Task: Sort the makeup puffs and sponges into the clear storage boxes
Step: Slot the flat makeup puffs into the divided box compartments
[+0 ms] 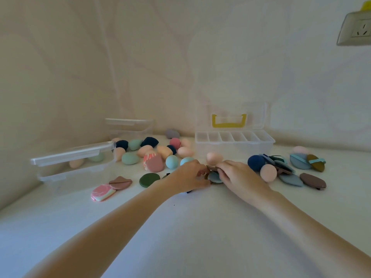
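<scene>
Head view: both hands, left [188, 175] and right [236, 175], pinch stacked puffs [214, 176]; a loose grip could spill them.

The divided clear storage box [234, 144] at far right carried a yellow handle [228, 120], and the clear box [74, 165] at left held a peach and a mint-green sponge. The sponge cluster [152, 151] between them was navy, mint, peach, pink, light blue and grey, with one mauve. Near left lay a pink marbled puff [102, 192], a mauve puff [120, 182] and a dark green puff [149, 179]; the puff pile [297, 167] at right was grey-blue, brown, olive and navy.
</scene>
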Demonstrator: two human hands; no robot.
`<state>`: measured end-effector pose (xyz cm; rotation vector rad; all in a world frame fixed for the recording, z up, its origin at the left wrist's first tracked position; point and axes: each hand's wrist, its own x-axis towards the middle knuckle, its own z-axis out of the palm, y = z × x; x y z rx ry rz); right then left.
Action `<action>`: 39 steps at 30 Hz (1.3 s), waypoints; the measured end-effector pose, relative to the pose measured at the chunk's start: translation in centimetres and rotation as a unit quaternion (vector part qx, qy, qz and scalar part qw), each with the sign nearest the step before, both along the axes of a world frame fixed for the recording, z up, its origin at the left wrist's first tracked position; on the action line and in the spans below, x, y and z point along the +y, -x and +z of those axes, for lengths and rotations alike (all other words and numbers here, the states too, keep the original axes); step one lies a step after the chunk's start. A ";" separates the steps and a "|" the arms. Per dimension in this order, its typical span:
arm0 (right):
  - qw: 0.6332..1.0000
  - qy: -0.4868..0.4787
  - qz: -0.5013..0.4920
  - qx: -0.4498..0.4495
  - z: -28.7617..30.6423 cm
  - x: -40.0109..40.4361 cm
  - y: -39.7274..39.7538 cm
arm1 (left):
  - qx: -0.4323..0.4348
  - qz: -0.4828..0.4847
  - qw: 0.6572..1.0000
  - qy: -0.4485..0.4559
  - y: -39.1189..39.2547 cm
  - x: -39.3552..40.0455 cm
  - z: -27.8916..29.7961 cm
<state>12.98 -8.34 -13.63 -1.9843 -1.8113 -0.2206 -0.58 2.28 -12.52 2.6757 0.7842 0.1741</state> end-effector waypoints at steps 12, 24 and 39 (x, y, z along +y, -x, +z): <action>0.973 -0.005 -0.013 0.231 0.2 0.1 -0.8 | -0.010 -0.016 1.000 0.018 0.4 0.4 0.2; 0.914 -0.147 -0.106 0.363 6.1 8.6 -2.4 | -0.063 0.061 0.989 -0.119 -3.0 7.0 2.5; 0.985 0.076 -0.107 0.108 5.6 11.5 -1.0 | -0.156 0.006 0.987 0.028 -2.4 6.7 2.2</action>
